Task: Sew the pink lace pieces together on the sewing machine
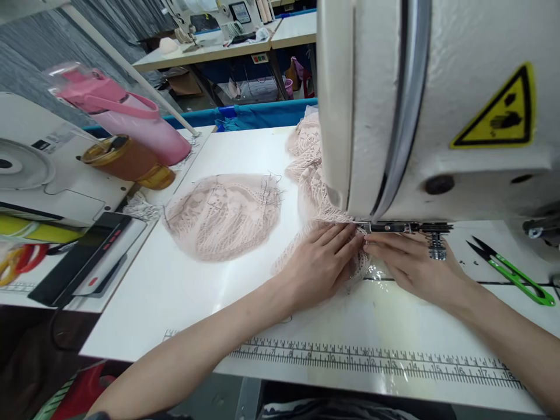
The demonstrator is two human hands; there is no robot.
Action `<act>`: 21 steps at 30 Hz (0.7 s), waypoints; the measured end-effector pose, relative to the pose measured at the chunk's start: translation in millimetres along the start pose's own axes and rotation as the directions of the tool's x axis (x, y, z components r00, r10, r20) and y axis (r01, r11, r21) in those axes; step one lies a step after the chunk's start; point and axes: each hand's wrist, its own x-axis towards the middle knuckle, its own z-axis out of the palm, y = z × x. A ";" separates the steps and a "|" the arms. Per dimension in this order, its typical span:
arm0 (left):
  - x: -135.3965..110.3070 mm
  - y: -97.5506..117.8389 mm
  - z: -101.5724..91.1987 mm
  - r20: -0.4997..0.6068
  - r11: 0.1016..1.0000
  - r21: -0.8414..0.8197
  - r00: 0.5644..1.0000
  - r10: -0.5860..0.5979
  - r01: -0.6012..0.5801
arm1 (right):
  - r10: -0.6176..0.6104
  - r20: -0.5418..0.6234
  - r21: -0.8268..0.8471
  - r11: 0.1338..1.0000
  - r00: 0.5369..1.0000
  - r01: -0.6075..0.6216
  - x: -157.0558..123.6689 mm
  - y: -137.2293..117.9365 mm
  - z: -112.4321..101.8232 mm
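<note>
My left hand (321, 262) lies flat with fingers stretched on a piece of pink lace (312, 186) that runs under the head of a white sewing machine (437, 99). My right hand (413, 262) lies flat beside it, fingertips pressed on the same lace just in front of the presser foot (435, 245). The fingertips of both hands almost meet near the needle. A second, rounded stack of pink lace pieces (223, 216) lies on the white table (184, 291) to the left, apart from my hands.
Green thread snips (511, 271) lie right of the needle. A ruler strip (376, 357) runs along the table's front edge. At left stand a pink bottle (131, 119), a brown jar (126, 160) and a black control box (87, 256). Other work tables stand behind.
</note>
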 end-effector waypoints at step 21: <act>1.4 0.4 -1.2 -0.016 1.000 -0.007 1.000 -0.021 0.020 | -0.075 -0.048 -0.050 0.996 0.996 0.073 -1.3 3.6 5.2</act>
